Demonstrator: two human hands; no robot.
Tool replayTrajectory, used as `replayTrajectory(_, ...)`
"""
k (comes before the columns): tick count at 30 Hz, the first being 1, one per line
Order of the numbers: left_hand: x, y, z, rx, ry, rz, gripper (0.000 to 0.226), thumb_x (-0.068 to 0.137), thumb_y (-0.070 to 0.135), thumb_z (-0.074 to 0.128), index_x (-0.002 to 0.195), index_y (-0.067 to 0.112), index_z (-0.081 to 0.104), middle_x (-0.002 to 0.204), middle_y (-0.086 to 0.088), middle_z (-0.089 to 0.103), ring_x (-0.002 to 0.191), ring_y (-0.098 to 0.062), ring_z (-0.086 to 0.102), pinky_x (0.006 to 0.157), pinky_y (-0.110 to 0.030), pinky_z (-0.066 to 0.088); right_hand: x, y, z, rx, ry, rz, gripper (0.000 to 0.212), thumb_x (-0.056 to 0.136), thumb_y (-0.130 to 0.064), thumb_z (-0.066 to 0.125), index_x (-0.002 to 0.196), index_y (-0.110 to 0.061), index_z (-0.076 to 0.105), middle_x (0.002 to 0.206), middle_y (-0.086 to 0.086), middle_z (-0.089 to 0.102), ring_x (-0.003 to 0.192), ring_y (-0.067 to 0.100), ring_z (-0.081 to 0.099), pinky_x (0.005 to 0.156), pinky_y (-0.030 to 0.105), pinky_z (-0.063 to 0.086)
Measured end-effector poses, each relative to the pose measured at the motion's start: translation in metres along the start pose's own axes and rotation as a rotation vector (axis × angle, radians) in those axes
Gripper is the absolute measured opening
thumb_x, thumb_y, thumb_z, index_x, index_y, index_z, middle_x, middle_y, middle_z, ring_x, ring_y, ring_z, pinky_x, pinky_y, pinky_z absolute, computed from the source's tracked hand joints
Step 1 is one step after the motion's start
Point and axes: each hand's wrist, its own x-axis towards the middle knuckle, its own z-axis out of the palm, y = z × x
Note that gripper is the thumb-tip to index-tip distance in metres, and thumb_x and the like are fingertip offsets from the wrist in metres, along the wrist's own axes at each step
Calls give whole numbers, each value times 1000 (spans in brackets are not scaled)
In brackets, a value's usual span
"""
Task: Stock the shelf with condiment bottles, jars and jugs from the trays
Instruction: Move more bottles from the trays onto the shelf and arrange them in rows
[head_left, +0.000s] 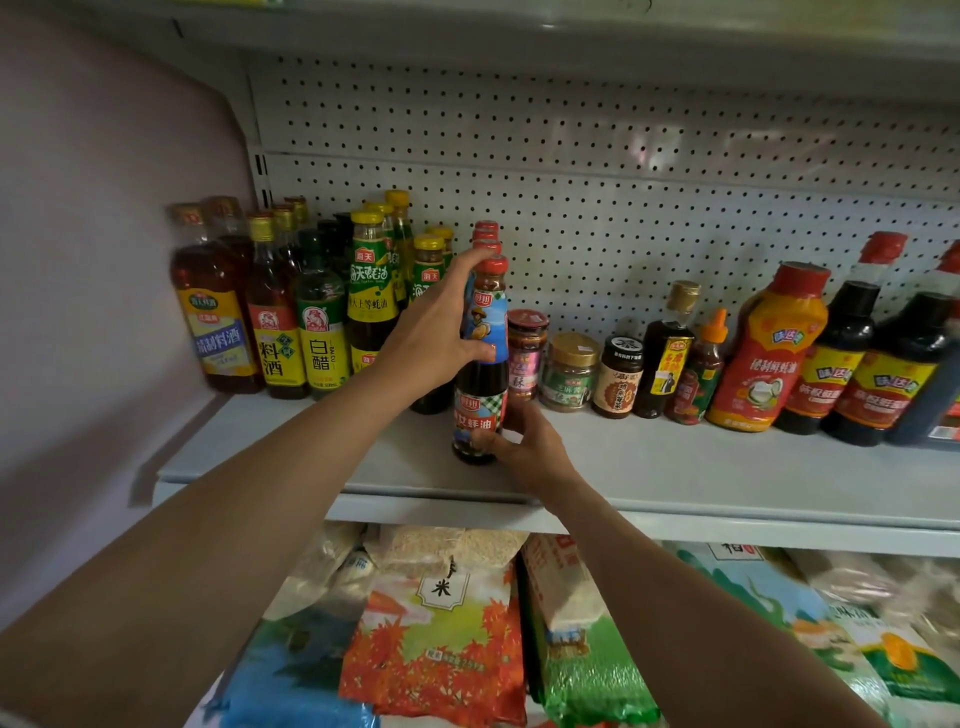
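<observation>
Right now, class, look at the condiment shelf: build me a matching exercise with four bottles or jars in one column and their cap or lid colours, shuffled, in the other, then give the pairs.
Things:
1. oyster sauce bottle held by left hand and right hand
2. white vinegar bottle
3. chili sauce squeeze bottle
4. short jar with green label

Cap colours:
A. orange
B. gold
C. red
D. dark

Pairs: 1-C, 2-D, 3-A, 4-B

At ten o'clock I read 白醋 on the green-labelled bottle (322, 332), 料酒 on its left neighbour (274, 332); at six, 米 on the rice bag (441, 623).
</observation>
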Motion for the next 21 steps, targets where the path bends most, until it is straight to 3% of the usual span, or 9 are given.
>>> replayTrajectory(3,3,-2,3,13,14,0,105,69,13,88,143,46,23,124,4,60,101,-13,64,78,-28,52,1,-1,-1,-9,1,-17,64,83,-40,78,137,-21,49,126,-6,63,114,11,60,89,25,49)
replayTrajectory(7,8,-5,5,32,22,-7,105,69,14,88,144,45,22,122,4,60,99,-13,63,73,-24,47,8,2,-3,-29,-32,-17,67,83,-43,77,140,-23,47,132,-4,62,118,13,59,98,34,51)
replayTrajectory(15,18,-12,6,49,39,-39,107,69,13,88,143,49,20,125,3,57,100,-16,64,83,-42,57,22,1,1,-47,-39,-39,68,86,-40,75,143,-21,43,134,-4,60,118,13,58,92,27,46)
replayTrajectory(21,30,-20,9,46,46,-44,106,70,10,87,143,46,20,130,0,56,105,-17,63,86,-44,57,34,0,4,-61,-17,-48,61,88,-38,73,139,-19,46,131,-1,61,116,15,58,88,25,45)
